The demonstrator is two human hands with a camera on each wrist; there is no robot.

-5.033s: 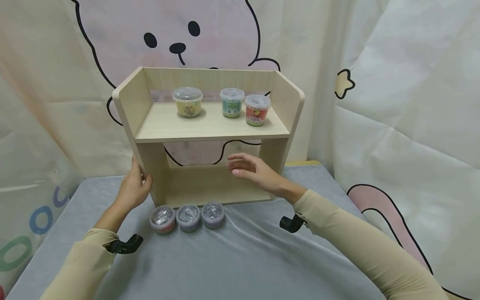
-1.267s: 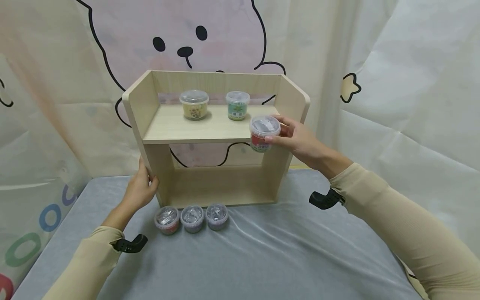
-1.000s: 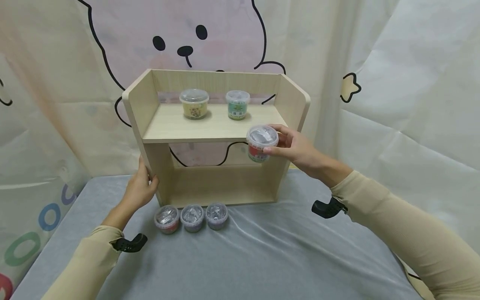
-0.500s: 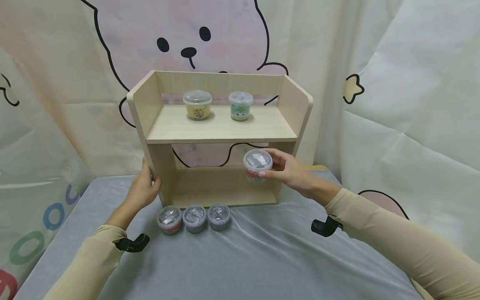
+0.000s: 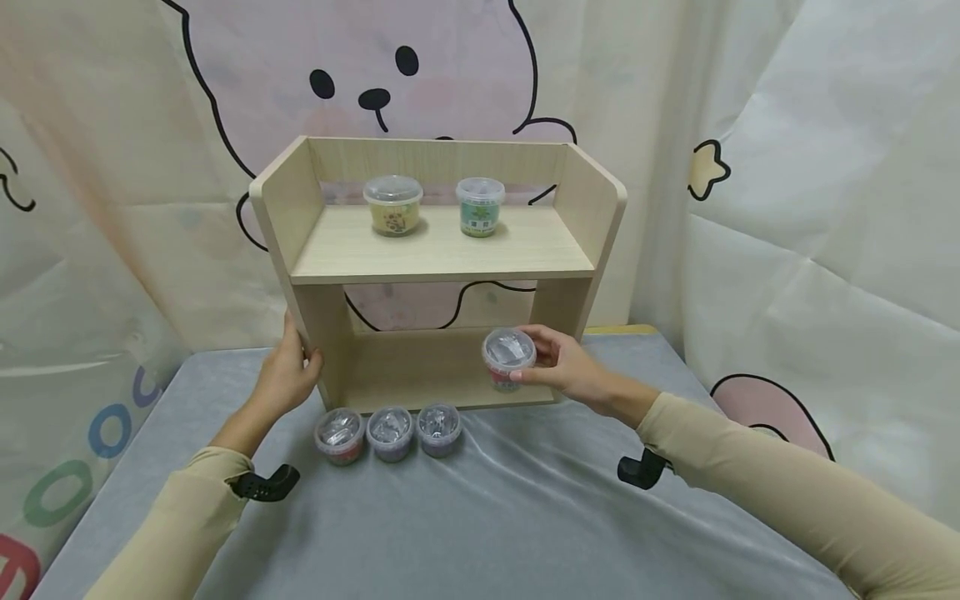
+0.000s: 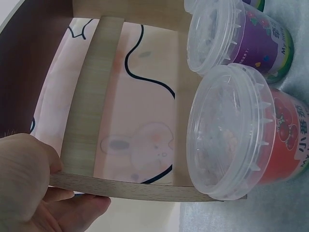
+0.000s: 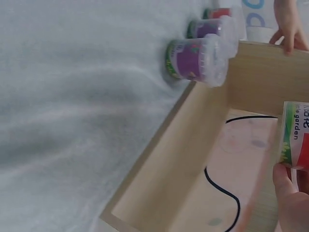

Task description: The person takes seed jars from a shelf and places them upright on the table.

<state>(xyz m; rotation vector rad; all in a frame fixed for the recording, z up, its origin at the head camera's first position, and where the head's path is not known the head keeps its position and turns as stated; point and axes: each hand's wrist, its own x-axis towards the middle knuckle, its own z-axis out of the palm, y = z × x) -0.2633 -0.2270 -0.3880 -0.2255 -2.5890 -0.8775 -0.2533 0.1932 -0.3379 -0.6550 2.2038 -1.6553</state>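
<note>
1. Fingers of the right hand [image 5: 573, 368] hold a red-labelled cup [image 5: 507, 357], lid up, at the right of the shelf's [image 5: 442, 276] lower compartment; whether inside, I cannot tell.
2. Likely the step is setting it down there; the next move probably calls for level lowering and release.
3. Left hand [image 5: 287, 375] grips the shelf's left side.
4. Yellow cup [image 5: 393, 208] and green cup [image 5: 480, 210] stand on its upper board, three cups [image 5: 390, 435] before it on the worktop [image 5: 525, 517].

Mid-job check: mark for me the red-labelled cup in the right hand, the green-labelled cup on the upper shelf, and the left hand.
Held red-labelled cup [image 5: 507, 359]: head view, front of its lid.
Green-labelled cup [image 5: 480, 213]: head view, on its label.
Left hand [image 5: 286, 372]: head view, back of the hand.
</note>
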